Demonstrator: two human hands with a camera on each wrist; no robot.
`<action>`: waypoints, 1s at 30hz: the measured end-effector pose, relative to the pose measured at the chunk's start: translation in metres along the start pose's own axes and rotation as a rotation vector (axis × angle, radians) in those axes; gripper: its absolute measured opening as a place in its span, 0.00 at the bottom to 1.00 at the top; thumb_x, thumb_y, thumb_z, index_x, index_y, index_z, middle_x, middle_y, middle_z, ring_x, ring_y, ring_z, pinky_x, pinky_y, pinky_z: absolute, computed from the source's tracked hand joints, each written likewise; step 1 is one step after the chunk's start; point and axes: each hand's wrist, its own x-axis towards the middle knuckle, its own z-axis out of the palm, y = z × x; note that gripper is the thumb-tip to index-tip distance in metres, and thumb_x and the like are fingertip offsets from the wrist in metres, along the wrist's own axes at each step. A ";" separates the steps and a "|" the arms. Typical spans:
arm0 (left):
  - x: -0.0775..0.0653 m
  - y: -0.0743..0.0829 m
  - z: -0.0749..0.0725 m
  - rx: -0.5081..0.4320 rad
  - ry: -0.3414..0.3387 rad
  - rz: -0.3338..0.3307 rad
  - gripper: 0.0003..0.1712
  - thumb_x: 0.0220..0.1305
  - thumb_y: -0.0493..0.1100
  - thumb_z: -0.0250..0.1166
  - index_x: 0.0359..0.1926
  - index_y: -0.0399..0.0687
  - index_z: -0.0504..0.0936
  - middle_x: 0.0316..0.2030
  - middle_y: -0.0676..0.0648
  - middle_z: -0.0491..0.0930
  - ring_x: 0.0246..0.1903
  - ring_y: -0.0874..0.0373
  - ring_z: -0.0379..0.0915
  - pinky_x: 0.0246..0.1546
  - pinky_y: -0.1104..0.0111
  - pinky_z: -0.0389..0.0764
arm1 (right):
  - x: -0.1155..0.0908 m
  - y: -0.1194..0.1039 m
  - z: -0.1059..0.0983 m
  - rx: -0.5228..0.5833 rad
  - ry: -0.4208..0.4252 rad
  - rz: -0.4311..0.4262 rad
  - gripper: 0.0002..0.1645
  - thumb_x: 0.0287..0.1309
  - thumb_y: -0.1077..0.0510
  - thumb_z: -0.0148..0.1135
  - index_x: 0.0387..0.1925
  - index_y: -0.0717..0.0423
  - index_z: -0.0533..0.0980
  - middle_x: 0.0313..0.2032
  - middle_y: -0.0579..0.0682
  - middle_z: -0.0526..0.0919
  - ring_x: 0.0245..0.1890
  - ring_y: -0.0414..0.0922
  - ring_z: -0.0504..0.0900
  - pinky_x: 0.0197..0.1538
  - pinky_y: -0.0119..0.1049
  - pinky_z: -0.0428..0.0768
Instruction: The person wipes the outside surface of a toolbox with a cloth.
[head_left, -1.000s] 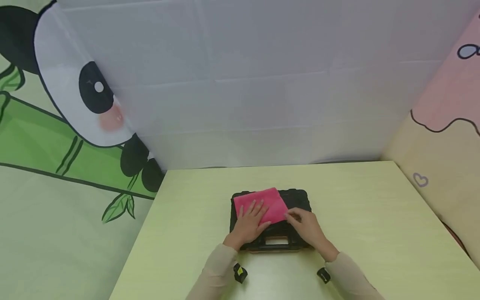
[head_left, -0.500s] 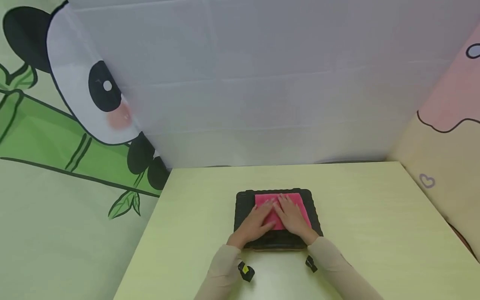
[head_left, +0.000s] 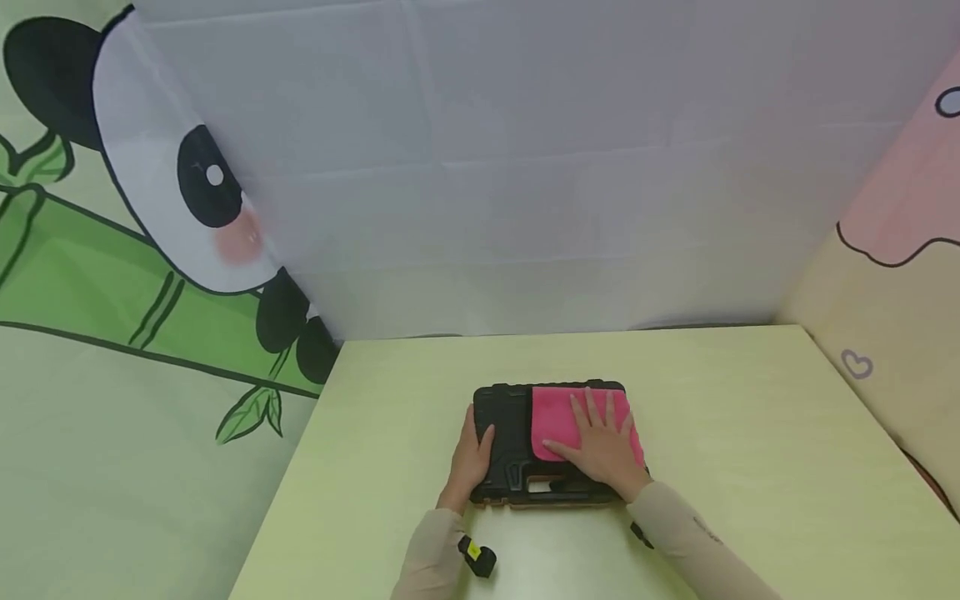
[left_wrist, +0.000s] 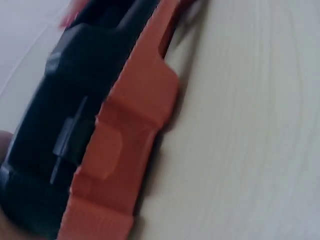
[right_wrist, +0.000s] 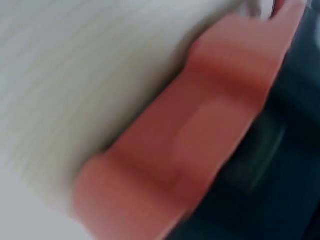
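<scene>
Fingers of the left hand [head_left: 468, 465] lie along the left side of a black case [head_left: 502, 417], with the thumb up on the lid; whether the fingertips hook under or just lean against it, I honestly can't tell from this angle. That arm has a beige left sleeve [head_left: 431, 550], and a little black gadget with a yellow patch [head_left: 483, 563] sits right by the wrist, above the pale wood-look table [head_left: 397, 417]. Case itself is lying flat on the tabletop, lid closed, handle [head_left: 551, 497] toward the person. Left wrist cam gets a decent look at its side: black on top, orange lower half [left_wrist: 132, 100] toward the table. Moving right along the lid, the left part is bare black, then you hit a bright pink cloth [head_left: 555, 417] spread flat over the right part, running out to about the right edge. Right hand [head_left: 606, 454] is planted on that cloth, palm down, fingers fanned out wide and pointing away from the person, thumb sticking out to the left. Past that there's the beige right sleeve [head_left: 690, 537], then a side wall with a purple heart outline [head_left: 866, 365].
</scene>
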 end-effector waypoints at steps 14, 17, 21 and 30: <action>-0.001 -0.009 -0.003 -0.153 -0.046 -0.123 0.36 0.72 0.55 0.39 0.69 0.35 0.47 0.68 0.32 0.52 0.67 0.36 0.49 0.64 0.45 0.54 | -0.008 0.011 -0.007 -0.030 -0.047 0.063 0.45 0.61 0.37 0.45 0.71 0.53 0.45 0.71 0.64 0.38 0.68 0.68 0.31 0.62 0.70 0.31; -0.001 -0.008 -0.003 -0.172 -0.041 -0.128 0.35 0.72 0.54 0.40 0.69 0.35 0.47 0.67 0.32 0.53 0.67 0.37 0.48 0.65 0.46 0.53 | -0.008 -0.008 0.000 -0.039 -0.063 0.055 0.44 0.60 0.35 0.45 0.71 0.48 0.46 0.71 0.64 0.37 0.68 0.69 0.30 0.61 0.71 0.31; -0.001 -0.007 -0.002 -0.174 -0.043 -0.126 0.35 0.72 0.53 0.40 0.69 0.36 0.48 0.67 0.32 0.54 0.66 0.37 0.50 0.64 0.46 0.55 | -0.007 -0.041 0.015 -0.050 -0.053 0.065 0.44 0.59 0.31 0.43 0.71 0.43 0.47 0.71 0.63 0.38 0.68 0.70 0.31 0.61 0.72 0.34; 0.000 -0.012 -0.005 -0.139 -0.033 -0.098 0.31 0.72 0.47 0.40 0.68 0.34 0.50 0.64 0.30 0.59 0.63 0.35 0.56 0.61 0.44 0.60 | -0.006 -0.103 0.040 -0.058 -0.055 0.044 0.38 0.59 0.30 0.42 0.69 0.33 0.52 0.72 0.59 0.40 0.67 0.72 0.31 0.58 0.75 0.37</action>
